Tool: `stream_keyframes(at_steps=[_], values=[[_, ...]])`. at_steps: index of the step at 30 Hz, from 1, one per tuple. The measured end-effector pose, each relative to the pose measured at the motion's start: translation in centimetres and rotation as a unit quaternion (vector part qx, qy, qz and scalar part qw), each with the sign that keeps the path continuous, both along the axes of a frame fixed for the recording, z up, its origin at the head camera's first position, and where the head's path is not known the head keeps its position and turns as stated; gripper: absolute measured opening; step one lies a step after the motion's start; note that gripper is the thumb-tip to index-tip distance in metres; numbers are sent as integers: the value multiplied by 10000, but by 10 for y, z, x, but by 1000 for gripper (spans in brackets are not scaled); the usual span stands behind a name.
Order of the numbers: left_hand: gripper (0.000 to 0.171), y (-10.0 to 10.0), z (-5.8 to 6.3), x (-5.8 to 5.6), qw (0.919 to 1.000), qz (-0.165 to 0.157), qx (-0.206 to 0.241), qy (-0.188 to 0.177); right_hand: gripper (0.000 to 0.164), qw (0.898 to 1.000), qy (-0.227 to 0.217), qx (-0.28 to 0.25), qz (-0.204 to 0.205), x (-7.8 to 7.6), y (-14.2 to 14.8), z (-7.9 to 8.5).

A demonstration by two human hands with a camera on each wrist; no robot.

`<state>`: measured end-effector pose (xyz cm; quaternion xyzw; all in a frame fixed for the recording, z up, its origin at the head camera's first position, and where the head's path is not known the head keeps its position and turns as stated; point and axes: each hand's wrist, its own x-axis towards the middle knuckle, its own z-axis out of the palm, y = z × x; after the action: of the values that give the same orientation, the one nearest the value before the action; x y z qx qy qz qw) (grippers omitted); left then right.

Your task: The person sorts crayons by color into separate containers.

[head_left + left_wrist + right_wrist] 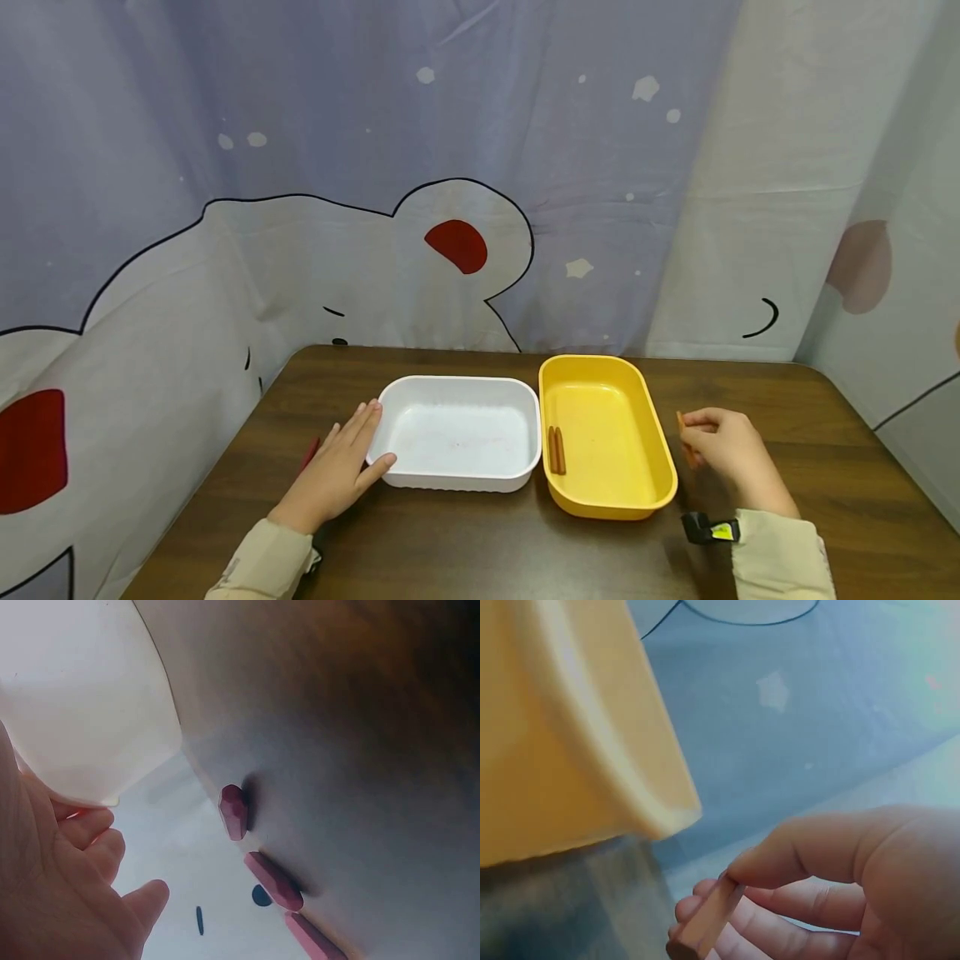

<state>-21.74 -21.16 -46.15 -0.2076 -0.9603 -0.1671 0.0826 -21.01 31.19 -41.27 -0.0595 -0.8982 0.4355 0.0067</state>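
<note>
My left hand (333,471) rests on the left rim of a white plastic tray (457,482), its fingers extended. In the left wrist view the fingers (101,844) lie along the tray's outer wall. Just past that hand, dark red faceted crayons (234,814) lie on the table; the head view shows only a bit of red beside the fingers. My right hand (731,450) pinches an orange-brown faceted crayon (709,919) between thumb and fingers, to the right of a yellow tray (660,467). Two brown crayons (557,451) lie side by side against that tray's left inner wall.
Both trays stand side by side on a dark brown wooden table (480,550), the yellow one turned lengthwise. A patterned curtain (337,108) hangs behind the table's back edge and along its sides.
</note>
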Motion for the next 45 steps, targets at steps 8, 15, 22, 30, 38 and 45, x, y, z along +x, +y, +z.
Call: stream_keyframes(at_steps=[8, 15, 22, 30, 38, 45], values=[[78, -1, -1, 0, 10000, 12, -20, 7, 34, 9974, -2, -676, 235, 5, -5, 12], [78, 0, 0, 0, 10000, -8, -17, 14, 42, 9929, -48, -1134, 357, 6, -13, 20], [77, -1, -1, 0, 10000, -5, -11, 33, 43, 9887, -36, -1383, 582, 4, -24, 19], [78, 0, -1, 0, 10000, 5, -11, 43, 42, 9829, -8, -1756, 557, 2, -42, 15], [78, 0, -1, 0, 10000, 7, -35, 31, 41, 9831, -45, -1802, 311, -2, -63, 9], [78, 0, 0, 0, 10000, 10, -73, 30, 34, 9925, 242, -1079, 514, -5, -81, -1]])
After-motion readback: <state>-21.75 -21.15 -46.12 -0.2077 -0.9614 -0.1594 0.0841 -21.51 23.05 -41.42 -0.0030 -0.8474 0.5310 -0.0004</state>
